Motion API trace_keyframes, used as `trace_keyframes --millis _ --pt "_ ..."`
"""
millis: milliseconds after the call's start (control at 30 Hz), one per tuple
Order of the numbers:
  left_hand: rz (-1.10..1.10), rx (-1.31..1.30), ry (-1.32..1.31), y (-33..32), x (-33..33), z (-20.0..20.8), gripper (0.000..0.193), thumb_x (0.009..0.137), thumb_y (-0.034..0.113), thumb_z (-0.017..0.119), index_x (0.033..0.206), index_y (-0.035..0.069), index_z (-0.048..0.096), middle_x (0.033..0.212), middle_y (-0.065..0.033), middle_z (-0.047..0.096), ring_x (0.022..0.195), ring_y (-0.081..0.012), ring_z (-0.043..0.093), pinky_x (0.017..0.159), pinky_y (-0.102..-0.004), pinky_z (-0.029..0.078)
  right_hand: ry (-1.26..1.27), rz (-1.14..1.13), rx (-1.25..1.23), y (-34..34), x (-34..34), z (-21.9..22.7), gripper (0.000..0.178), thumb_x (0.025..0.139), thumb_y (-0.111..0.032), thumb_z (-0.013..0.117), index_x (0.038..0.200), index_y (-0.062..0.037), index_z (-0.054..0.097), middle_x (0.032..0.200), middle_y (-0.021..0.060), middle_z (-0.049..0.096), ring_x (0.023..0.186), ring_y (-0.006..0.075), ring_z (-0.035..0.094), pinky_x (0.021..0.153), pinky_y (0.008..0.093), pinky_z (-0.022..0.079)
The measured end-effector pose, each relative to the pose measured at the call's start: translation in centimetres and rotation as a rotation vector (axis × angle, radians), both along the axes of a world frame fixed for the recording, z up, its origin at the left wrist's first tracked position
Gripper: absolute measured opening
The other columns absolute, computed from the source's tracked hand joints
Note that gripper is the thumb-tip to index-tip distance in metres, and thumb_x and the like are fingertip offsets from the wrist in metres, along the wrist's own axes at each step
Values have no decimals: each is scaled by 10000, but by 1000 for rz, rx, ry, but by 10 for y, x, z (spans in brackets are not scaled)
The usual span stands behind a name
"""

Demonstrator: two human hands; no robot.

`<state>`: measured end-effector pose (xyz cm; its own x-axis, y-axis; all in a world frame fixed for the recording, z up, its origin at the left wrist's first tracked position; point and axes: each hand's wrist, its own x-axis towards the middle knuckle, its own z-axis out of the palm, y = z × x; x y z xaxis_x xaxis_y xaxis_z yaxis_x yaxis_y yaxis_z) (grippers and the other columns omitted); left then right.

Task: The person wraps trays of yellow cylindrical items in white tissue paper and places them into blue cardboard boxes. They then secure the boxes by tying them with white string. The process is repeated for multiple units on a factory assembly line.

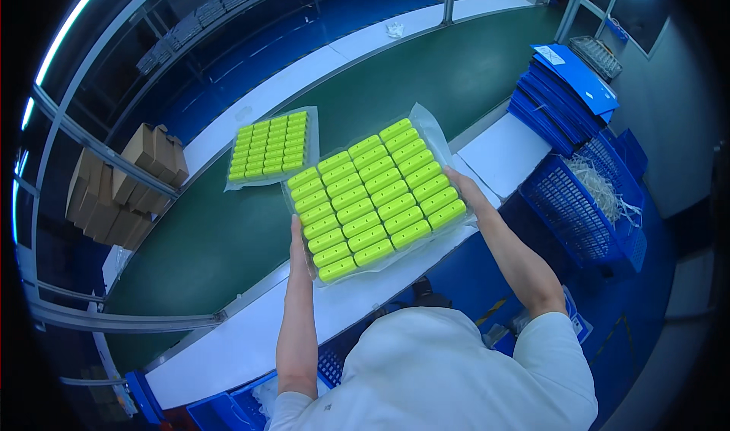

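A clear plastic tray [432,132] packed with rows of yellow-green rectangular blocks [370,200] is held up in front of me, tilted, over the near edge of the bench. My left hand [297,232] grips its left side, fingers mostly hidden by the tray. On the opposite side, my right hand [464,188] is closed on the edge, its fingertips hidden underneath. Each block shows small dark marks on top. A second, similar tray of yellow-green blocks [268,147] lies farther off to the left on the green conveyor belt [388,77].
Brown cardboard boxes [144,169] stand at the left beyond a metal frame. To the right, a stack of blue folded sheets [566,96] rests on the white bench [498,150]. Below it is a blue basket [566,210] beside pale shredded strips [595,188]. Blue bins [228,412] sit low at front left.
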<state>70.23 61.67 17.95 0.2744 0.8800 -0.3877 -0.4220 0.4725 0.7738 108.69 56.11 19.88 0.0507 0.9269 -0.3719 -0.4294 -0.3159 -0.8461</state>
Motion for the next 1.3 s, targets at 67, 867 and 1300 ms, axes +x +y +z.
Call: trace_keyframes --millis 67,867,1300 --pt "-44 3 75 9 9 -12 769 987 646 416 1481 57 397 1446 -152 499 1282 -293 532 1051 -428 465 -55 -28 -10 -2 10 -24 560 1023 -426 491 1327 36 582 1268 121 646 1124 186 620 993 306 460" --pt "-22 63 216 -55 26 -37 928 924 807 230 1540 120 326 1520 -117 433 1345 -316 457 1131 -426 359 -370 -449 266 -75 -30 -121 677 1044 -548 368 1400 11 505 1406 202 511 1392 313 384 1173 399 249" --pt "220 75 40 -140 120 -39 667 977 646 354 1464 196 431 1434 -26 481 1307 -269 484 1052 -488 444 -583 -171 -107 -11 45 -78 946 904 -817 184 1379 -97 572 1424 166 550 1363 389 452 1114 605 274"
